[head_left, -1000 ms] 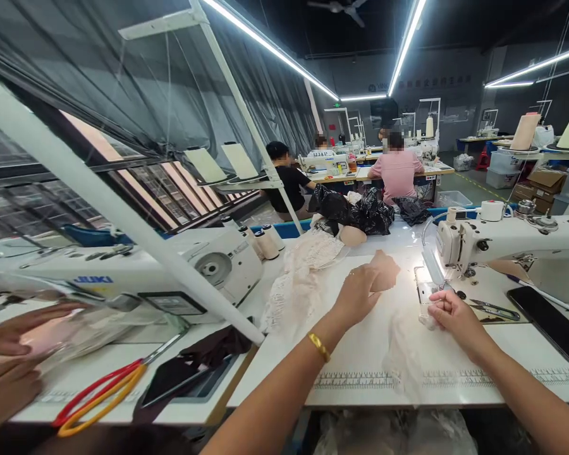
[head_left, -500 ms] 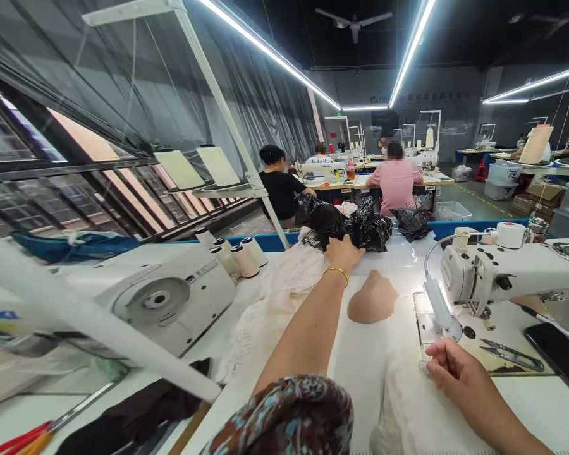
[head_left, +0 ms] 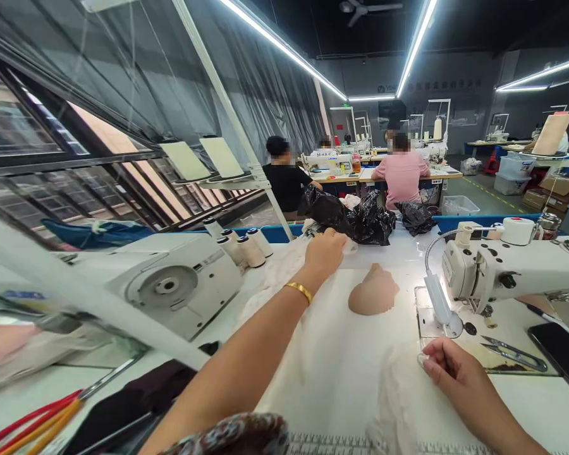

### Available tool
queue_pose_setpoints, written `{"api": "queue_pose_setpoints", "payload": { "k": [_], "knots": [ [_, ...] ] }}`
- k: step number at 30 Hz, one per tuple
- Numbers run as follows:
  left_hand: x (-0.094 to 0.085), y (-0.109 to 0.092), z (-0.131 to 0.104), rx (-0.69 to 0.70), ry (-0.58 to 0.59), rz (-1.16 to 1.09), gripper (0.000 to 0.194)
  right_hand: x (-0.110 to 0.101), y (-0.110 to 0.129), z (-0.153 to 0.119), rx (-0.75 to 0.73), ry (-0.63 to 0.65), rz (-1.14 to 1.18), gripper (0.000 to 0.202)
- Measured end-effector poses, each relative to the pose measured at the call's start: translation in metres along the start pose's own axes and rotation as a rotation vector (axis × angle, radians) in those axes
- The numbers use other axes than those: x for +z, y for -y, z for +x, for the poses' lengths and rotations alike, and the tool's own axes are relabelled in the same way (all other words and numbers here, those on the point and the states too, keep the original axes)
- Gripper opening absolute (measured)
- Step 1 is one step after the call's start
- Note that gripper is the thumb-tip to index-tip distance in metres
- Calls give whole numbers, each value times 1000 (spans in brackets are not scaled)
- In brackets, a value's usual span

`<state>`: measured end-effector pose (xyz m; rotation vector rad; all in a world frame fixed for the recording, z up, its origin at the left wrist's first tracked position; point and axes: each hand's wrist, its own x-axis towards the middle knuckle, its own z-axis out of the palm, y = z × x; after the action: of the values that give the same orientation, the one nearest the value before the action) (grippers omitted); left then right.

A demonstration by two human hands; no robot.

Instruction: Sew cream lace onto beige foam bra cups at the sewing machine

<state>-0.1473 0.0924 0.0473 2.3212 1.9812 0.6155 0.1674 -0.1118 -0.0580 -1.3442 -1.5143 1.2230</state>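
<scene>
My left hand (head_left: pixel 326 254), a gold bangle at its wrist, reaches to the back of the table. Its fingers are closed on thin pale fabric (head_left: pixel 349 248), a bit of which sticks out past them. More cream fabric (head_left: pixel 279 278) lies in a pile under and left of that arm. My right hand (head_left: pixel 455 370) is closed in a pinch beside the sewing machine (head_left: pixel 483 265); the small whitish bit at its fingertips is too small to name. Left of it lies a sheer pale cloth (head_left: pixel 396 395). A beige moulded cup (head_left: pixel 373 292) rests between my hands.
Thread snips (head_left: pixel 516 355) and a black phone (head_left: pixel 557 354) lie right of my right hand. Black plastic bags (head_left: pixel 372 221) stand at the back edge. Thread cones (head_left: pixel 251 251) and another machine (head_left: pixel 171 284) are left. Co-workers sit beyond. A ruler strip (head_left: pixel 327 443) runs along the front.
My left hand has drawn back and left from the black bags, with pale fabric now showing at its fingers. My right hand has stayed nearly in place. The view has shifted slightly.
</scene>
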Motion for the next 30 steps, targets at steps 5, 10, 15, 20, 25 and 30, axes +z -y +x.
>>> {"api": "queue_pose_setpoints", "payload": {
  "k": [5,10,15,20,25,30],
  "knots": [
    [8,6,-70,75,196,36,49,-6,-9,2,-2,68,-27,39],
    [7,13,-108,0,141,19,89,-1,-11,-3,-35,-31,-32,38],
    [-1,14,-121,-61,60,23,49,-2,-13,0,-61,-70,7,37],
    [3,3,-117,-140,33,32,31,-14,-3,1,-61,-5,8,37],
    [-7,-13,-105,-236,-95,41,31,-23,4,-7,-74,28,58,34],
    [-26,-66,-129,-123,1,-307,27,-23,6,-13,-65,-12,165,32]
  ]
}}
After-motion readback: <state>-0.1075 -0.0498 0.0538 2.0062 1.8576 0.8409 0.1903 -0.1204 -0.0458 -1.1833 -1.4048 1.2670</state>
